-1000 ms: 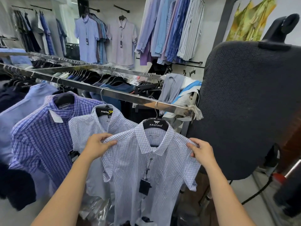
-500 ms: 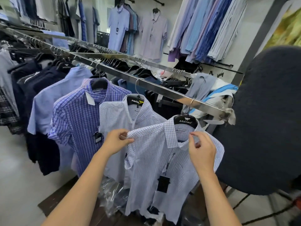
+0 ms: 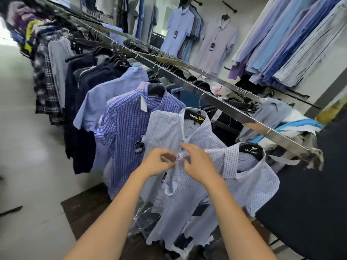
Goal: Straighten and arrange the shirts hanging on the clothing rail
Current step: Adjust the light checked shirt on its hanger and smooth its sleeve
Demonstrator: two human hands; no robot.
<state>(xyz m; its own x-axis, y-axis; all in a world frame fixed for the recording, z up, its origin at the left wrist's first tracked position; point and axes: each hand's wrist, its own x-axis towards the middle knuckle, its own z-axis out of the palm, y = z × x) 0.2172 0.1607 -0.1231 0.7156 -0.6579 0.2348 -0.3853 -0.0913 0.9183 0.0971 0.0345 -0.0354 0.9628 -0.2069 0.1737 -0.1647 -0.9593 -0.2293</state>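
Note:
A shiny metal clothing rail (image 3: 221,105) runs from upper left to lower right. At its near end a pale checked shirt (image 3: 251,182) hangs on a black hanger marked ARISTINO. My left hand (image 3: 156,163) and my right hand (image 3: 199,164) meet at this shirt's left shoulder, both pinching the fabric there. Just behind hangs a second pale checked shirt (image 3: 165,126) on a black hanger, then a blue-and-white checked shirt (image 3: 129,124), then a plain light blue shirt (image 3: 105,98).
Dark garments (image 3: 82,87) and plaid ones (image 3: 44,76) fill the rail farther left. A black padded board (image 3: 315,194) stands close at the right. More shirts (image 3: 293,38) hang on the back wall. A dark wooden base (image 3: 88,209) lies under the rail, pale floor to its left.
My right hand has moved from the near shirt's right shoulder, past its collar, to its left shoulder beside my left hand. The view has swung left, showing more of the rail.

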